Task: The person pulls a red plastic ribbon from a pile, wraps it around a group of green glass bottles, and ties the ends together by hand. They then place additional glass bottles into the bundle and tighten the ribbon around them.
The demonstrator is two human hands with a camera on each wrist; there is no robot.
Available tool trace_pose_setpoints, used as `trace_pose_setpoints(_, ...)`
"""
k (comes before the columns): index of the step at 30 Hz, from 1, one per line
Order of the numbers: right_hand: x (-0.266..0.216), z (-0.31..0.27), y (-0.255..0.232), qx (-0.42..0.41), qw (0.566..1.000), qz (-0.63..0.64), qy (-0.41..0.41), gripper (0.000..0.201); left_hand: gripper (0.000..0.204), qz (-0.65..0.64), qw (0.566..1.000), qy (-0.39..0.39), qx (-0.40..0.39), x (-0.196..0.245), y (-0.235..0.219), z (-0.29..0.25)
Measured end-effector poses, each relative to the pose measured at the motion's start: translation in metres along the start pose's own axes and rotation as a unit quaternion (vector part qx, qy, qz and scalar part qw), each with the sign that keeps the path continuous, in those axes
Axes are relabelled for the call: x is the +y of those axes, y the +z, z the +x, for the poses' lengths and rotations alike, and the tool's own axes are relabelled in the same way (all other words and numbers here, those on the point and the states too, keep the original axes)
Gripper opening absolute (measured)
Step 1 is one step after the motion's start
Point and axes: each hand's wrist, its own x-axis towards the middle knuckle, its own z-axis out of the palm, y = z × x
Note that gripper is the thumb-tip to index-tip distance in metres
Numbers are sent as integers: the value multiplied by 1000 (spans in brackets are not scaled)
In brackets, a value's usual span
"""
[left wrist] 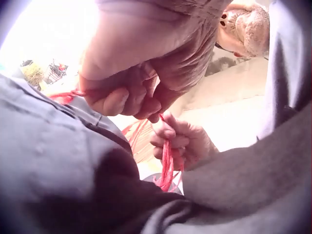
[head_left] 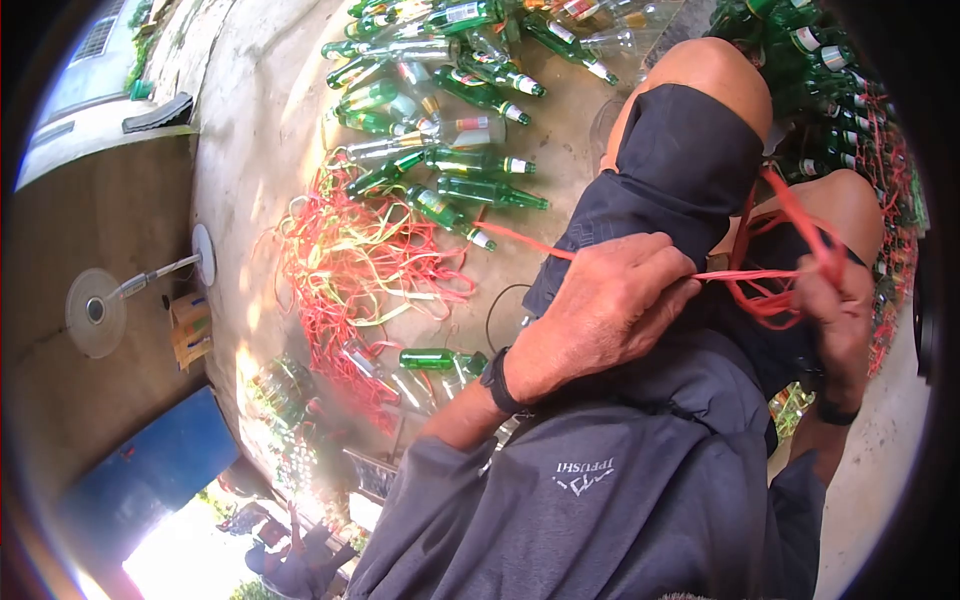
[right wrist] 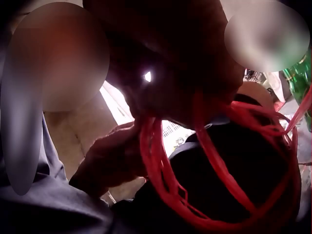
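Observation:
Red plastic strips (head_left: 745, 275) stretch taut between two hands over the person's lap. The left hand (head_left: 625, 300), a dark band at its wrist, has its fingers curled and grips the strips; in the left wrist view this hand (left wrist: 141, 63) fills the top. From behind it a single strand (head_left: 525, 240) runs back toward a tangled pile (head_left: 375, 250) of red and yellow-green strips. The right hand (head_left: 838, 310) holds a looped bundle of the same strips. In the right wrist view these loops (right wrist: 170, 195) hang below the dark right hand (right wrist: 170, 63).
Several green and clear glass bottles (head_left: 490, 190) lie on the concrete floor ahead. More bottles (head_left: 790, 60) are massed at the upper right, beside red netting (head_left: 900, 200). A white fan (head_left: 95, 312) stands at the left. Another person (head_left: 300, 560) is at the lower left.

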Motion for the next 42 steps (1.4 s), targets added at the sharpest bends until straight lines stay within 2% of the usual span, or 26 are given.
trace_pose_setpoints(1,2,0,-19,0,1000,16,-8,21,12,-2,1000,0,11,-1,-3,-1)
trace_pose_setpoints(5,28,-10,-130,127,969,211,-34,19,13,9,998,-53,32,-15,-16,-21)
trace_pose_setpoints(6,21,-8,-143,124,968,216,-45,23,13,9,998,-53,32,-19,-17,-26)
trace_pose_setpoints(7,4,-2,-143,120,966,220,-57,27,13,18,997,-68,41,-22,-19,-31)
trace_pose_setpoints(8,-9,4,-137,204,947,234,-83,15,13,28,995,-83,52,-23,-21,-34)
trace_pose_setpoints(9,-31,13,-119,286,920,246,-109,19,13,35,994,-94,43,-23,-24,-37)
trace_pose_setpoints(11,-51,15,-134,365,885,256,-135,33,13,47,994,-93,42,-25,-26,-43)
trace_pose_setpoints(12,-49,7,-166,356,888,252,-145,32,13,57,993,-92,40,-27,-26,-44)
trace_pose_setpoints(13,-51,4,-175,346,892,248,-154,32,13,57,993,-91,40,-28,-25,-46)
trace_pose_setpoints(16,-50,1,-178,362,893,180,-197,31,12,54,992,-96,53,-27,-24,-45)
trace_pose_setpoints(17,-55,-2,-176,301,942,66,-134,32,11,53,993,-90,55,-25,-22,-43)
trace_pose_setpoints(19,-43,-5,-161,281,951,33,-123,26,11,53,994,-82,57,-17,-19,-34)
trace_pose_setpoints(21,-12,-9,-134,239,966,-30,-99,20,10,5,997,-69,26,-5,-13,-21)
trace_pose_setpoints(23,16,-14,-104,194,974,-93,-73,26,10,-7,999,-49,8,2,-1,-11)
trace_pose_setpoints(25,6,-3,-39,95,984,-129,-79,22,10,-19,999,-29,-8,7,11,-2)
trace_pose_setpoints(26,-7,4,-3,59,990,-87,-93,18,10,-18,999,-22,-25,10,18,1)
trace_pose_setpoints(27,-9,7,14,5,989,-89,-118,17,10,-17,999,-14,-40,11,22,4)
trace_pose_setpoints(28,-16,8,23,-51,992,-84,-84,18,10,-17,999,-14,-40,13,24,7)
trace_pose_setpoints(30,-4,13,34,-110,984,-78,-120,19,11,-27,999,-19,-43,13,27,9)
trace_pose_setpoints(31,-2,17,32,-155,983,-64,-78,19,11,-27,998,-20,-43,12,27,10)
trace_pose_setpoints(32,-1,17,29,-156,983,-64,-76,19,11,-35,998,-30,-33,11,27,10)
trace_pose_setpoints(34,1,18,24,-223,973,-47,-45,21,11,-44,998,-39,-23,9,27,12)
trace_pose_setpoints(39,6,12,31,-249,967,-48,-20,20,9,-69,997,-25,-12,6,24,13)
trace_pose_setpoints(42,0,10,22,-198,978,8,62,14,9,-71,997,-33,-23,2,14,11)
